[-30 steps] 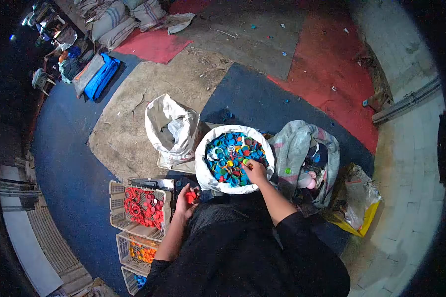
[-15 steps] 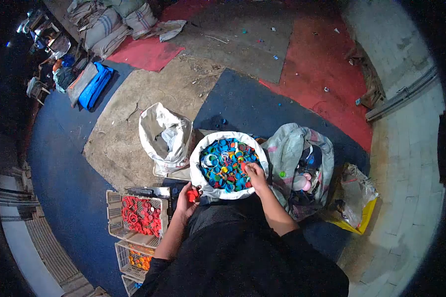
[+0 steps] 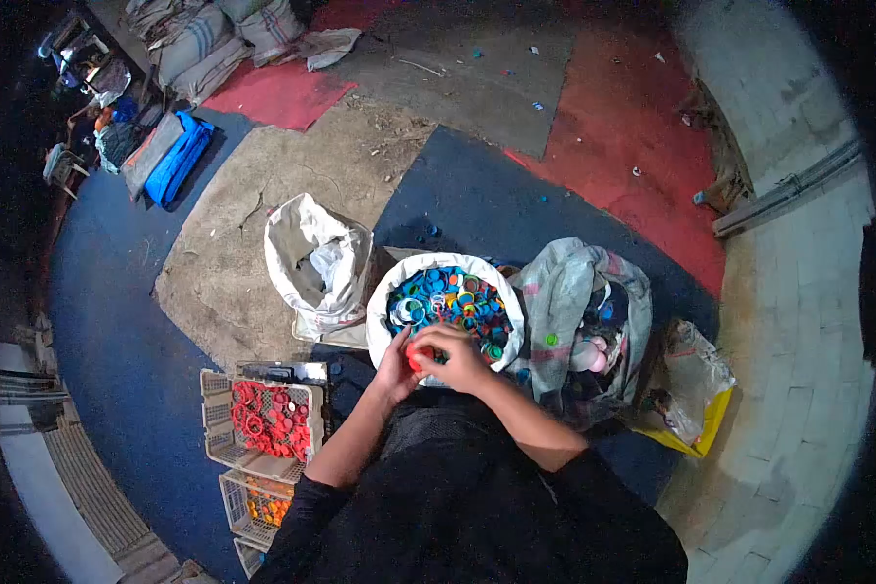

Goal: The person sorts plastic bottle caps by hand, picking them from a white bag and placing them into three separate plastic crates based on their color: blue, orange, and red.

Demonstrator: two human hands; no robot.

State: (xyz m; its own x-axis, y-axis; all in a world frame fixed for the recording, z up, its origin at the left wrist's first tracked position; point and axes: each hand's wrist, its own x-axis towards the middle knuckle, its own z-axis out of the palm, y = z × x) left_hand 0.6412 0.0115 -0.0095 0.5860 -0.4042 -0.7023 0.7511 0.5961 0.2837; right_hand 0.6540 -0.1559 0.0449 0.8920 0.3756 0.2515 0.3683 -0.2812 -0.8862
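Observation:
A white sack (image 3: 509, 292) full of blue, red, green and yellow caps stands in front of me with its rim rolled open. My left hand (image 3: 397, 368) is closed on red caps over the sack's near left edge. Beside it, my right hand (image 3: 453, 358) has its fingers curled in against the same red caps (image 3: 419, 357), and the two hands meet there. What exactly the right fingers hold is partly hidden.
Left of my body stand a crate of red caps (image 3: 219, 443) and a crate of orange ones (image 3: 236, 504). A white sack (image 3: 287, 229) is at the upper left. To the right are a grey sack (image 3: 548, 292) and a yellow-edged bag (image 3: 715, 419).
My right hand has moved left and down from over the caps to my left hand. My left hand has moved right and slightly up with the red caps. The view has shifted slightly.

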